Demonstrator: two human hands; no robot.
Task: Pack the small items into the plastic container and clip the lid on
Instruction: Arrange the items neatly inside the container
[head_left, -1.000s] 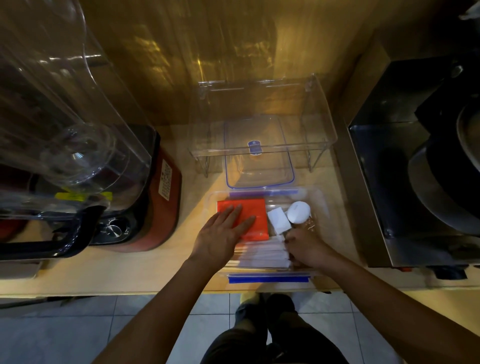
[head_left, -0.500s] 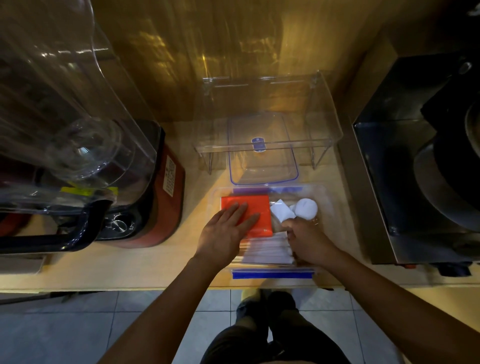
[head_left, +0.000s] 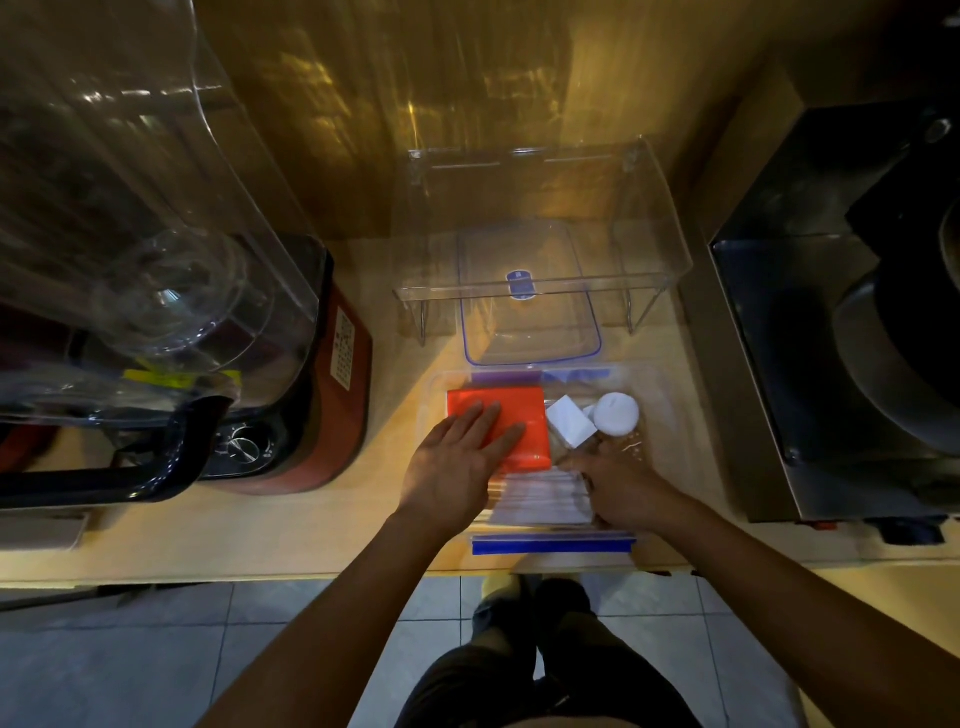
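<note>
A clear plastic container (head_left: 661, 415) with blue clips (head_left: 553, 545) sits on the wooden counter near its front edge. Inside lie an orange flat pack (head_left: 522, 408), a white square piece (head_left: 570, 428), a white round item (head_left: 616, 413) and a bundle of white sticks (head_left: 540, 493). My left hand (head_left: 457, 467) rests flat on the orange pack with its fingers spread. Over the right end of the bundle, my right hand (head_left: 618, 486) curls down into the container, and its fingertips are hidden. The clear blue-rimmed lid (head_left: 530, 338) lies just behind the container.
A clear acrylic shelf (head_left: 649, 249) stands over the far part of the lid. A big blender jug (head_left: 156, 249) on a red base (head_left: 337, 415) fills the left. A dark metal appliance (head_left: 831, 364) stands close on the right. The counter edge (head_left: 311, 574) runs just below the container.
My right hand nudged the white square piece, which now lies tilted next to the round item, and then drew back over the bundle. My left hand stayed on the orange pack.
</note>
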